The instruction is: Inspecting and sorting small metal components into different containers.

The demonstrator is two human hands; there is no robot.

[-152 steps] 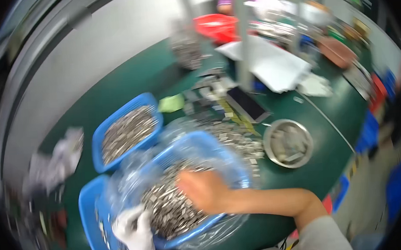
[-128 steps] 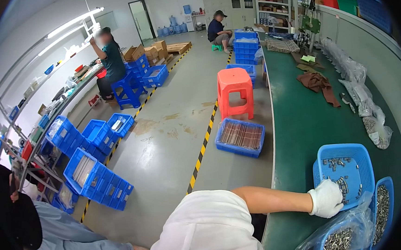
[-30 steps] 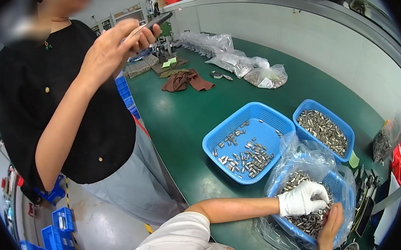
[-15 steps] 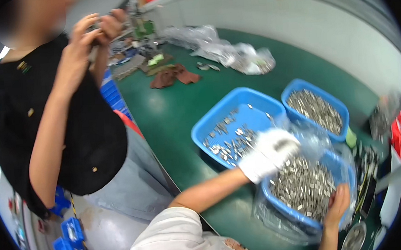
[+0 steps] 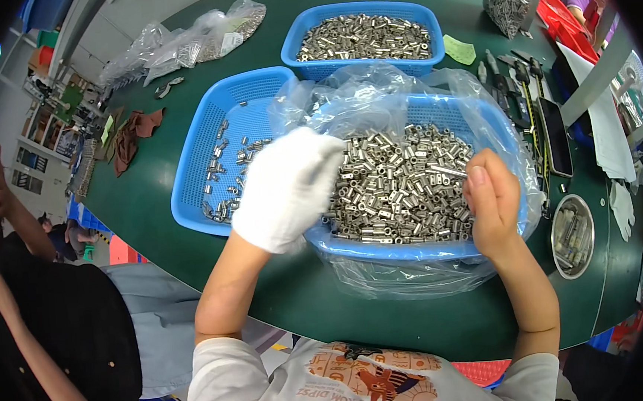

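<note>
Metal pin (image 5: 448,171) is over the small parts (image 5: 403,195) in the lined basket (image 5: 407,251), long axis toward about 10 o'clock from the bare right hand (image 5: 494,199), the nearer one; thumb and finger look pinched on its end. Gloved left hand (image 5: 287,192) at the pin's 9 o'clock: curled, can't tell if clamped on anything. Count: two hands, one pin, three baskets (lined, side basket (image 5: 253,123) at 9, far basket (image 5: 360,6) at 12), parts too many.

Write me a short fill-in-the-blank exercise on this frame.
The white glove is on the ____ hand.
The bare right hand is at the edge of a basket lined with clear ____.
The metal bowl stands to the lined basket's ____.
The sparsely filled basket is coloured ____.

Missing words: left; plastic; right; blue.
</note>
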